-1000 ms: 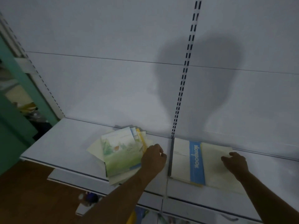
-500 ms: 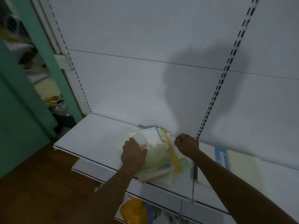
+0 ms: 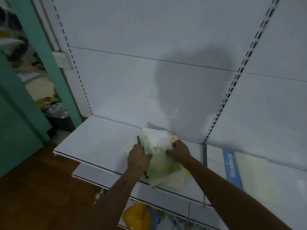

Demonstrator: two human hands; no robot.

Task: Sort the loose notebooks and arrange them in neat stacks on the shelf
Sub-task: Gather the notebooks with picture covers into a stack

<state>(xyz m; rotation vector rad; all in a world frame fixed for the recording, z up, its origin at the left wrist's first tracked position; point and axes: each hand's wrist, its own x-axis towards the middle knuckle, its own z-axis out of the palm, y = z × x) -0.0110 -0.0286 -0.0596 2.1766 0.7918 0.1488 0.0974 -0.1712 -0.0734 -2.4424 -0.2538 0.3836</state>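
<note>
A loose pile of notebooks [image 3: 163, 165] lies on the white shelf [image 3: 99, 146], fanned out and overhanging its front edge. The top one has a green landscape cover. My left hand [image 3: 138, 159] grips the pile's left edge, thumb on top. My right hand [image 3: 179, 151] pinches the pile's right edge near the back. Past a grey divider [image 3: 205, 155], a notebook with a blue spine band [image 3: 231, 168] and a pale yellow cover lies flat on the neighbouring shelf section.
The white back panel [image 3: 166, 80] with slotted uprights rises behind the shelf. A teal door frame [image 3: 49, 63] and a cluttered room stand to the left. Below the shelf are a lower shelf, yellow and blue items [image 3: 141, 216], and brown floor [image 3: 33, 188].
My right hand left the blue-banded notebook and came across to the loose pile. My left hand shifted from the pile's right side to its left edge. The view swung left.
</note>
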